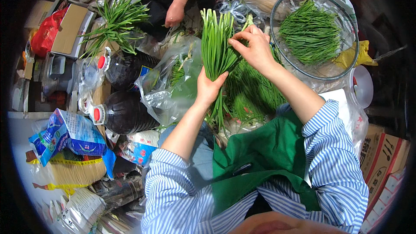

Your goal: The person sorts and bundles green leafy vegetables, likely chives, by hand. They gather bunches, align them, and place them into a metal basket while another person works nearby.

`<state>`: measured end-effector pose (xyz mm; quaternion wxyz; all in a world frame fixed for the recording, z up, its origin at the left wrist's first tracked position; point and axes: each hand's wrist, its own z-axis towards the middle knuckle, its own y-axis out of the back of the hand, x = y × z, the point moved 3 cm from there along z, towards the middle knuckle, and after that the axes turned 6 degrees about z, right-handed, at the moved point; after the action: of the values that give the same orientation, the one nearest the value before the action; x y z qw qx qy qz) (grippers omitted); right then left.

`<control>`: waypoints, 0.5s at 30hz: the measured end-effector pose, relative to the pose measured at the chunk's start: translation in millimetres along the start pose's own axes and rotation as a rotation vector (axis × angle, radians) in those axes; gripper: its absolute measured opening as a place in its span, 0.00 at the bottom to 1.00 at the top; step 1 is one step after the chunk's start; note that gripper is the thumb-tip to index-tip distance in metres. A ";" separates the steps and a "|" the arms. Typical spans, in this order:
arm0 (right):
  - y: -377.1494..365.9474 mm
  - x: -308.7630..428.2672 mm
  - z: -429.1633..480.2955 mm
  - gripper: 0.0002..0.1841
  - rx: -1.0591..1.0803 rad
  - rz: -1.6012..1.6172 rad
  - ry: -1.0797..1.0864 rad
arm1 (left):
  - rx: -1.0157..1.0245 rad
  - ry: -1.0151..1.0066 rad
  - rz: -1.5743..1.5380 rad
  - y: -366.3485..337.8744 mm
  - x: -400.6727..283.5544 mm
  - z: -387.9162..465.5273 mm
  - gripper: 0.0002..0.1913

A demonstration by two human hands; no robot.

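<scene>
My left hand [209, 86] is closed around a thick bundle of green garlic chives [216, 45], held upright with the pale cut ends away from me. At the bundle's upper right, my right hand [255, 47] has its thumb and forefinger nearly together; whether a stalk is between them I cannot tell. Below and to the right of the bundle lies a large heap of loose chives [256, 87]. A round wire-mesh basket [274, 32] with a dark rim holds more chives [310, 32] at the upper right.
Another person's hand [175, 11] is at the top centre. Chives [120, 22] lie on a cardboard box at upper left. Two dark-filled jugs with red caps [130, 112] and a clear plastic bag [162, 94] are left of my hands. Cartons [383, 159] stand at right.
</scene>
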<state>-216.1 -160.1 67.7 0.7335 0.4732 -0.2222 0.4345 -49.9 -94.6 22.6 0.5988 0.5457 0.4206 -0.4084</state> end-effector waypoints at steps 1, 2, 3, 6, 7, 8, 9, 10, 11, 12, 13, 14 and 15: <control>0.6 -0.3 0.3 0.11 0.011 -0.011 -0.050 | 0.007 0.001 0.011 0.3 0.2 -0.7 0.20; 0.7 -0.3 1.4 0.15 0.052 0.022 -0.103 | 0.012 0.002 0.022 1.3 -0.2 -1.5 0.20; 3.5 -3.8 2.3 0.19 -0.065 0.139 -0.121 | 0.017 0.001 0.032 1.1 -1.6 -1.8 0.20; -2.5 -37.0 1.7 0.34 -0.350 0.499 -0.259 | -0.050 -0.067 -0.056 -2.1 5.9 1.5 0.19; -5.3 -40.5 -4.0 0.41 -0.325 0.713 -0.438 | -0.059 -0.018 -0.091 2.8 7.9 2.3 0.19; -15.9 -46.9 -11.2 0.44 -0.270 0.834 -0.600 | -0.069 0.032 -0.126 7.9 9.4 2.9 0.19; -28.5 -58.4 -21.5 0.48 -0.219 0.940 -0.765 | -0.069 0.081 -0.171 7.6 11.6 4.5 0.18; -38.1 -59.1 -29.3 0.51 -0.125 0.990 -0.886 | -0.064 0.054 -0.256 7.5 4.9 5.0 0.17; -42.7 -59.1 -35.8 0.48 -0.200 0.919 -0.869 | -0.055 0.078 -0.346 7.0 -1.7 5.5 0.16; -39.8 -59.2 -33.1 0.46 -0.258 0.863 -0.798 | -0.078 0.098 -0.394 9.2 -6.4 5.6 0.15; -36.9 -59.5 -29.4 0.45 -0.315 0.807 -0.726 | -0.101 0.119 -0.443 10.8 -8.0 6.8 0.15; -33.8 -61.9 -26.0 0.43 -0.410 0.820 -0.719 | -0.091 0.143 -0.503 12.3 -7.0 8.5 0.15; -31.1 -57.3 -22.1 0.48 -0.309 0.930 -0.734 | -0.084 0.164 -0.561 16.9 -5.1 10.3 0.15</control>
<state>-221.6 -170.4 -0.2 0.4028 0.3337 -0.7041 0.4802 -34.9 -103.5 33.3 0.4487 0.4141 0.6186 -0.4945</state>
